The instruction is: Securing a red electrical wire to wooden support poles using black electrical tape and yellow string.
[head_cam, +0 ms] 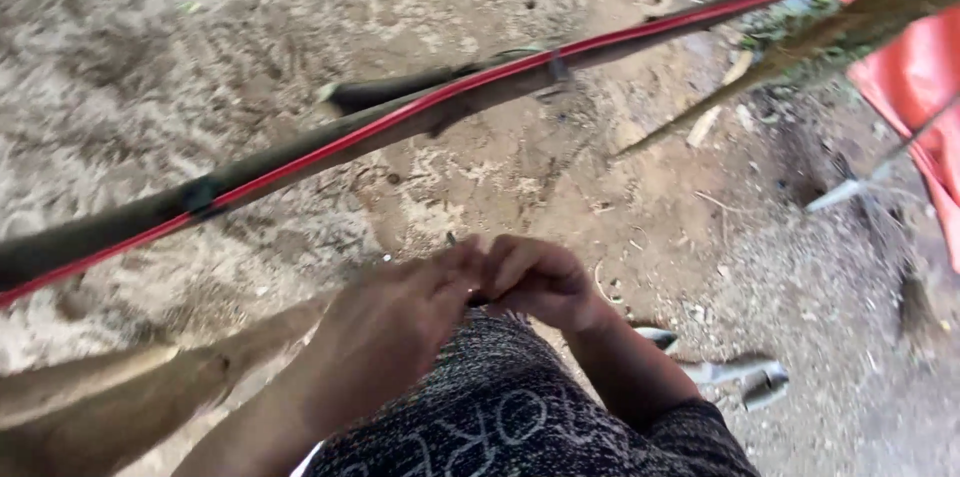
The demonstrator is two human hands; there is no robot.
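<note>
left hand (400,312) and right hand (540,282) pinched together, held item hidden | pole (330,142) with red hose (660,25) above | sandy ground (150,47)

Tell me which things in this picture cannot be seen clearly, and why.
- Head view: whatever the left hand and right hand pinch is hidden by the fingers.
- The pole with the red cable is cut off by both edges.
- The light footwear is partly hidden by the right forearm.
- Motion blur smears the ground.
</note>
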